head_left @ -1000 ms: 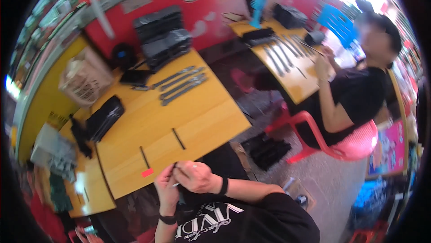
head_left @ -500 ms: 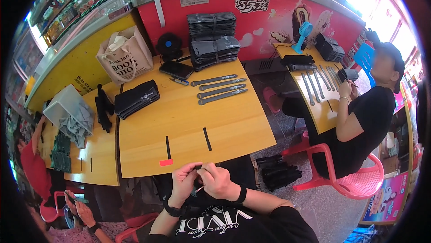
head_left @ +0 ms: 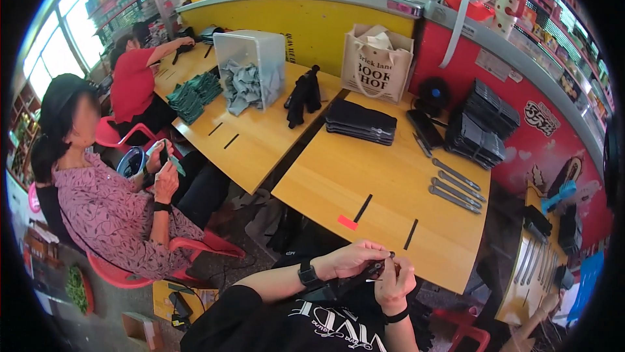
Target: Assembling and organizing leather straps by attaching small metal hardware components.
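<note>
Low in the frame, right of centre, I see both hands up close to the black shirt (head_left: 325, 326), fingertips nearly meeting over a dark piece (head_left: 373, 270). The left hand (head_left: 357, 260) has thumb and fingers pinched on it from the left, and the right hand (head_left: 396, 282), knuckles bent, pinches it from the right; much of the piece is hidden among the fingers. A white tip (head_left: 370, 280) pokes out just beneath; what it belongs to I can't tell. I'd judge the dark piece light and soft, likely to fold rather than break, so a fingertip grip near each end should suit it better than a fist. Just beyond the hands, on the near part of the table (head_left: 390, 179), lie two black strips (head_left: 363, 208), roughly side by side, with a red tag (head_left: 347, 222) at the near end of the left one. Further right lie four grey straps (head_left: 456, 175); above them, toward the upper right, are a phone (head_left: 424, 129), a fan (head_left: 435, 92) and tied bundles (head_left: 475, 136). A folded black stack (head_left: 361, 123) sits above centre, in front of a tote bag (head_left: 377, 72). Left of that, a clear bin (head_left: 268, 66) holds grey cloth (head_left: 243, 86), and at the left edge a co-worker in a patterned shirt (head_left: 120, 212) fingers a green piece (head_left: 179, 167).
</note>
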{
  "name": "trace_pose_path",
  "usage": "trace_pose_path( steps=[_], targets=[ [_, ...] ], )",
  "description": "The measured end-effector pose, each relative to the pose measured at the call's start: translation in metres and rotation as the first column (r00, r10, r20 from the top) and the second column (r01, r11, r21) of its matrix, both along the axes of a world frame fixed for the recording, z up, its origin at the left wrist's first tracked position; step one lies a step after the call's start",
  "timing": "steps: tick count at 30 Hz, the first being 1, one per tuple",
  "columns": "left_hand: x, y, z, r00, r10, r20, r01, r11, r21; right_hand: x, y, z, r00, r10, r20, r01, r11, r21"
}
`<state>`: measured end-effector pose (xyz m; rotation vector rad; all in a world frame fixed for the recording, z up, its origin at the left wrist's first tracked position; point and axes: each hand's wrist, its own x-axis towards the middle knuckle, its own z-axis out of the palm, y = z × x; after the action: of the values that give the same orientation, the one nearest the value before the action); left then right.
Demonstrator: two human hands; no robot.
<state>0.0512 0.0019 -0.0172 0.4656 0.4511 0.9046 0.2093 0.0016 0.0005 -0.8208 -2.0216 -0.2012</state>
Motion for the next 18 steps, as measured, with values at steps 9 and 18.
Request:
trace_pose_path(
  steps=[9, 18],
  targets=[
    [0.007, 0.002, -0.001, 0.949, 0.305, -0.073, -0.308, 0.951, -0.023, -0.008, 0.008, 0.009, 0.966, 0.108, 0.235, -0.13, 0.988, 0.078],
    [-0.004, -0.008, 0.022, 0.949, 0.286, -0.131, -0.247, 0.936, 0.252, -0.014, 0.012, 0.035, 0.976, 0.22, 0.0, -0.217, 0.962, -0.163]
  ],
)
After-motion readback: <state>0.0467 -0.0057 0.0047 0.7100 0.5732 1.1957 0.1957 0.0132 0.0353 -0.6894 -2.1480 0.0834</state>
